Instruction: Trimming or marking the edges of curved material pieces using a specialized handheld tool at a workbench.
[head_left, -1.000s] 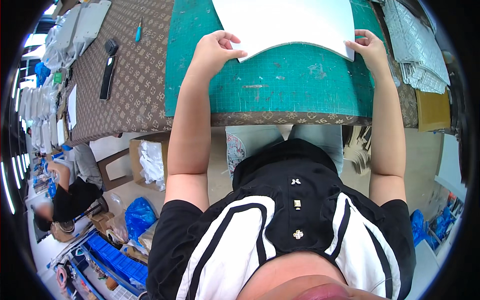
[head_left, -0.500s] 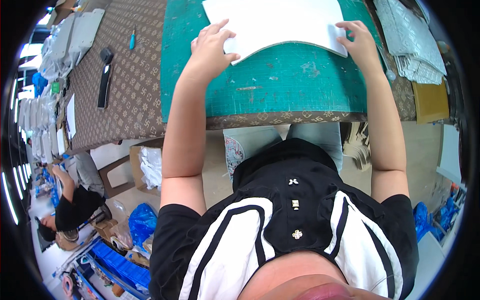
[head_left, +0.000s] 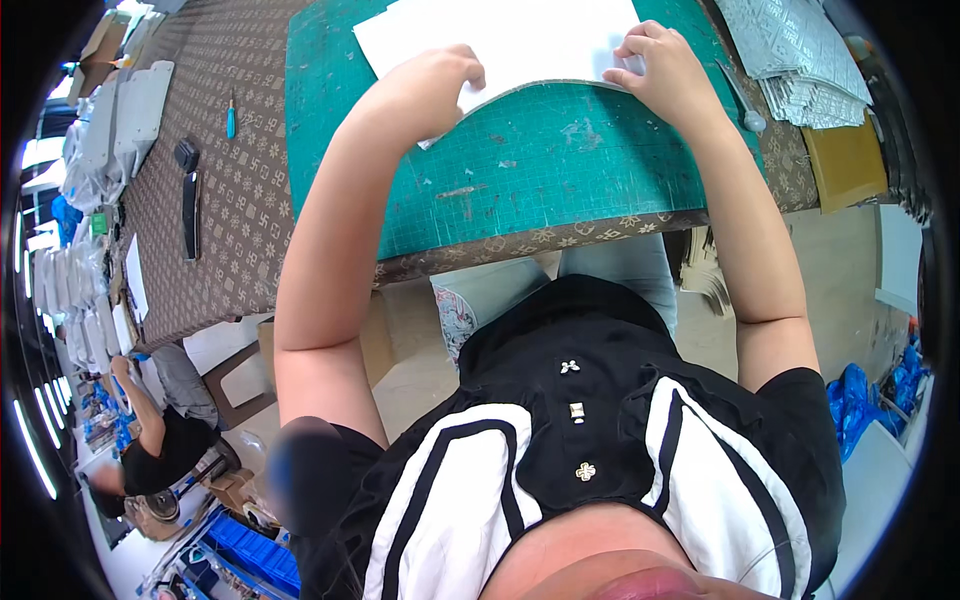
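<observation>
A white board (head_left: 540, 45) with a concave curved near edge lies on a green cutting mat (head_left: 560, 150). Along its left side, a second white edge shows, so there may be more than one layer. My left hand (head_left: 425, 90) is on the board's near left corner, its fingers curled and its thumb hidden. On the opposite side, my right hand (head_left: 665, 80) grips the near right corner between bent fingers and thumb.
A patterned brown cloth covers the table (head_left: 240, 190). On the left lie a blue-handled tool (head_left: 231, 120) and a black tool (head_left: 191, 215). A metal ruler (head_left: 740, 95) and silvery quilted sheets (head_left: 795, 60) are at the right. Another person (head_left: 165, 450) sits at far left.
The view has shifted, moving the mat and board left in the picture. My left hand has turned inward over the board's corner, its fingers more curled. My right hand stays at the right corner.
</observation>
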